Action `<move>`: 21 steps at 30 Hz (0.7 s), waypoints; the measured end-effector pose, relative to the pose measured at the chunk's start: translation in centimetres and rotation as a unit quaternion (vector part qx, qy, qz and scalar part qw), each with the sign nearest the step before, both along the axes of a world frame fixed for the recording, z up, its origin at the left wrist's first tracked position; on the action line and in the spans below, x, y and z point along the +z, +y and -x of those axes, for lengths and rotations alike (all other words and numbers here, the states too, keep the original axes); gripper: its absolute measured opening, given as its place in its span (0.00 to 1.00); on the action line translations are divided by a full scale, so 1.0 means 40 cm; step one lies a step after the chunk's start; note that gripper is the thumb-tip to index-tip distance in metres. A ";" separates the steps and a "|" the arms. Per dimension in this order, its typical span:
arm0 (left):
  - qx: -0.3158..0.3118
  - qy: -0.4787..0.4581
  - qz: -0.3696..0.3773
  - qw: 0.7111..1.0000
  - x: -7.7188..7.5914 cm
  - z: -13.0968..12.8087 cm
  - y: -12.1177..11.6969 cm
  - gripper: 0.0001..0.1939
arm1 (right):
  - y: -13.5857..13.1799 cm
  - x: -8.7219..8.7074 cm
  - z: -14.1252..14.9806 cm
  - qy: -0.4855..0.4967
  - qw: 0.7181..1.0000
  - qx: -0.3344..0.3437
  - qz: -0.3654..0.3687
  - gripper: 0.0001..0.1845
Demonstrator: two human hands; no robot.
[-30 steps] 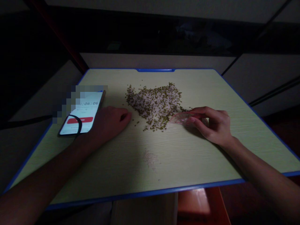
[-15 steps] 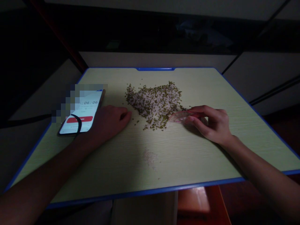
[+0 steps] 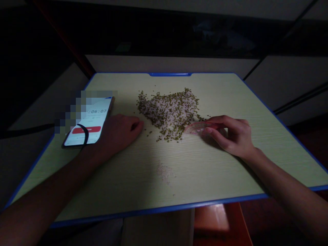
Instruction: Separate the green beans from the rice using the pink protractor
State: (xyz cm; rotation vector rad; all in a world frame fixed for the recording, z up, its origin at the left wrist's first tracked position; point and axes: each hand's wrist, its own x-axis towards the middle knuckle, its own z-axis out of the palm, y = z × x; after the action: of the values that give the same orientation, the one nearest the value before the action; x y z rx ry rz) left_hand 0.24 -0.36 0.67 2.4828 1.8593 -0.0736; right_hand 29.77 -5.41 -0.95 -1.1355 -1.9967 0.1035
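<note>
And there it was, the clear plastic piece (image 3: 196, 128) with its red markings, right of centre on the bench (image 3: 217, 171), at the near right edge of the pile of green and pale grains (image 3: 171, 111). Its long axis ran mostly left to right, nearly level across my view, the free, rounded end pointing left at the grains and the other end running in to my right hand (image 3: 232, 136). It lay low and rather flat, though I couldn't tell whether its underside touched the bench.

On to the fingers: on the right, I had the piece pinched, thumb on the near side and index finger on the far side, opened only by the thin plastic between them, with a rounded gap farther back toward the palm. Over on the left, my left hand (image 3: 121, 133) rested on the bench, fingers curled into a loose fist, thumb up against the index finger, just left of the pile; whether anything sat inside, I couldn't tell.

Beyond that wrist, at the left, lay the phone (image 3: 89, 119), screen lit, digits ending in 06:07 above a red bar, a dark cord (image 3: 85, 135) looping across its lower part. A few stray grains dotted the bench between fist and pile, and a faint pale patch (image 3: 165, 172) showed nearer me.
</note>
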 end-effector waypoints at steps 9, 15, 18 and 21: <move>-0.006 -0.017 -0.004 1.000 -0.001 0.002 0.001 0.20 | 0.000 0.002 0.002 -0.010 1.000 0.000 -0.003 0.05; -0.005 -0.018 -0.004 1.000 0.003 -0.001 0.001 0.20 | 0.001 0.005 0.003 -0.016 1.000 0.018 -0.012 0.04; 0.008 -0.013 0.007 1.000 0.003 -0.001 0.001 0.20 | 0.003 0.005 0.003 -0.013 0.999 0.024 -0.019 0.05; 0.005 -0.015 -0.003 1.000 0.000 0.001 0.002 0.21 | 0.004 0.004 0.003 -0.016 0.999 0.032 -0.026 0.04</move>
State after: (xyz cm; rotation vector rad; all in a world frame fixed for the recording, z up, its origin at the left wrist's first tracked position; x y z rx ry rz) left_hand 0.21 -0.29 0.66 2.4653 1.8631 -0.0300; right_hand 29.64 -5.27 -0.77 -1.0469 -2.0530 0.0647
